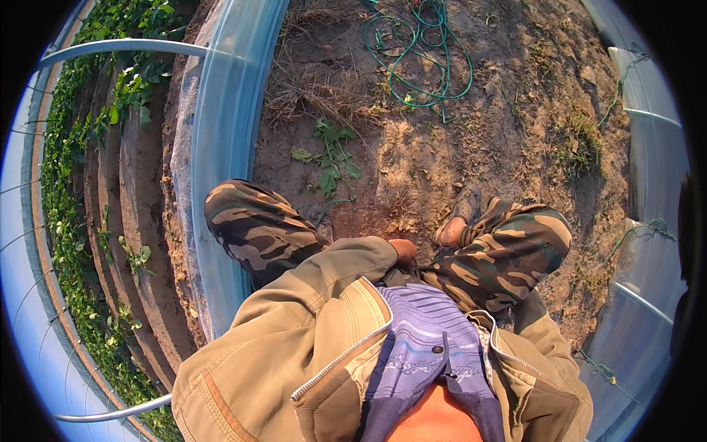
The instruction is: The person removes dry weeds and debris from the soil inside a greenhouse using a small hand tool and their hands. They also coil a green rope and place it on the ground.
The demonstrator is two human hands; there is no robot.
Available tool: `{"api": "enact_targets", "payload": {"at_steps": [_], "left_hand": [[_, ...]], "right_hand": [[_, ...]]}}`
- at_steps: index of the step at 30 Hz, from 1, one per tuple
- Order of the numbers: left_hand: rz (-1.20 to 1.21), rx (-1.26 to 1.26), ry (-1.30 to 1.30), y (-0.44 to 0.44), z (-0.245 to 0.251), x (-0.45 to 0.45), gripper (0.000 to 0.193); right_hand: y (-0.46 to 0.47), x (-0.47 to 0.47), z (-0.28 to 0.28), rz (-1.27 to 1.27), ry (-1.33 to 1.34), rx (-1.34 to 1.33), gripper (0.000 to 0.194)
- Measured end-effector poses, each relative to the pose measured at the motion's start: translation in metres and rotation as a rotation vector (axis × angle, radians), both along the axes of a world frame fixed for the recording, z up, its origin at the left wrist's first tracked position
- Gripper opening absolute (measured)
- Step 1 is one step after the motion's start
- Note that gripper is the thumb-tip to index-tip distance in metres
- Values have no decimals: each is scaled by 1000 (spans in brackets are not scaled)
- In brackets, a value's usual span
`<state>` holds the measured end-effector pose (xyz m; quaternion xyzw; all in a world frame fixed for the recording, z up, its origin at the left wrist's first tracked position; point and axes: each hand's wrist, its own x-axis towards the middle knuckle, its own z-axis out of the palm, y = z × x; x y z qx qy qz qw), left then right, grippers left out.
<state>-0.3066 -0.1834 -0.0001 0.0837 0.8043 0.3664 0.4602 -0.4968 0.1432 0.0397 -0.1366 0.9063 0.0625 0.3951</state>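
Observation:
My left hand [404, 251] hangs low between my knees, at the end of a khaki jacket sleeve [353, 257]. Only part of it shows, so its fingers and anything in them cannot be made out. My right hand is out of view; that sleeve [536, 326] goes down behind my camouflage trouser leg [497, 254]. I am squatting on bare soil [409, 160], with one worn shoe [461, 210] visible beside the right leg. Ahead of my left foot lies a pulled or fallen green leafy plant [331, 160].
Along my left runs a band of gathered clear plastic film [229, 121], crossed by a metal hoop [127, 45]. Beyond it are ridged beds with green plants [72, 221]. Green rope [428, 61] lies looped ahead beside dry grass [315, 88]. Plastic sheeting [646, 265] borders the right.

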Motion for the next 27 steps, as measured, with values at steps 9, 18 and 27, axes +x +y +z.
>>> {"api": "enact_targets", "payload": {"at_steps": [9, 18, 27], "left_hand": [[15, -18, 188, -2, -4, 20, 31], [147, -105, 302, -37, -23, 25, 26], [747, 80, 311, -70, -21, 9, 20]], "right_hand": [[-34, -29, 7, 87, 68, 6, 40], [-80, -161, 106, 239, 247, 158, 40], [-295, -220, 61, -96, -90, -799, 38]]}}
